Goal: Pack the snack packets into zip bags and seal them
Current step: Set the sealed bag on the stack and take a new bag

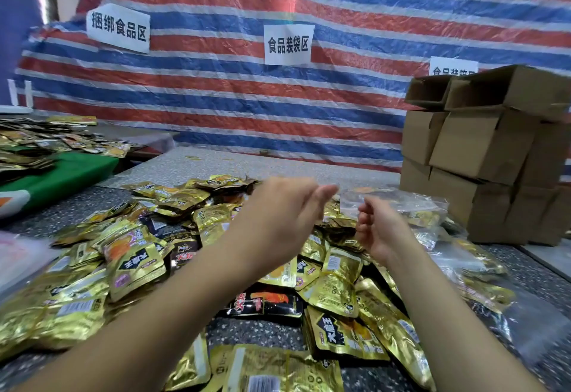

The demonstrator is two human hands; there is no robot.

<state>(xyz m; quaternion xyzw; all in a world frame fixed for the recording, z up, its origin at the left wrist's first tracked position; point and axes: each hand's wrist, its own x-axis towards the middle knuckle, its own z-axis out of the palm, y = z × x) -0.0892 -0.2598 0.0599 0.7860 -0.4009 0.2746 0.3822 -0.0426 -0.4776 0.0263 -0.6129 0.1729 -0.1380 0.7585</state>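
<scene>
A big heap of gold snack packets (139, 255), with a few black ones (265, 302), covers the speckled table (247, 329). Both my hands are raised above the heap's far side. My left hand (287, 206) is motion-blurred, its fingers stretched out to the right with nothing visible in them. My right hand (377, 224) is a little to the right, its fingers curled inward around nothing I can see. Just beyond the hands lie clear zip bags (411, 206) filled with gold packets, and more filled bags (472, 271) trail along the right side.
Stacked cardboard boxes (482, 150) stand at the back right. A second table with a green cover (68, 175) and more packets is at the left. A striped tarp (216, 88) with paper signs hangs behind. Clear plastic (18, 255) lies at the left edge.
</scene>
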